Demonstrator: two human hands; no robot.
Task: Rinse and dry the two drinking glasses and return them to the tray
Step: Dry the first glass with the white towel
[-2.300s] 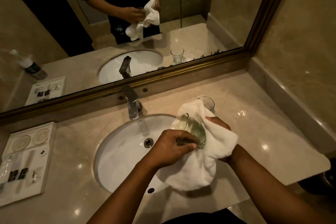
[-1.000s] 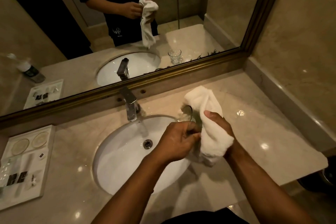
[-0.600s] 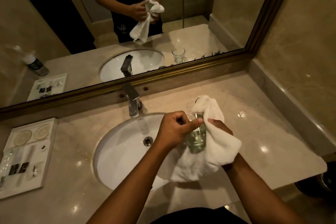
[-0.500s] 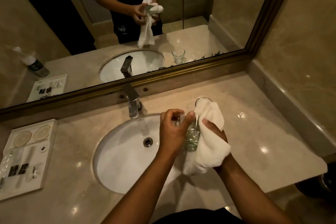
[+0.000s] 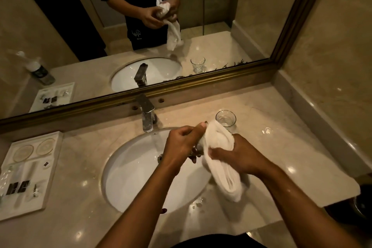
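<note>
Left hand (image 5: 180,145) grips a glass (image 5: 196,150); right hand (image 5: 239,157) clutches a white towel (image 5: 219,159) against it, above the sink (image 5: 128,169).

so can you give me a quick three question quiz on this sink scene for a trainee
1. True or false: the second glass stands upright on the counter, behind the towel.
2. Which of the hands grips the towel? A) left hand B) right hand
3. Fill in: the tray lies to the ____ of the basin.

Key
1. True.
2. B: the right hand grips the towel, while the left hand holds the glass being dried, which is mostly hidden.
3. Left.
</note>
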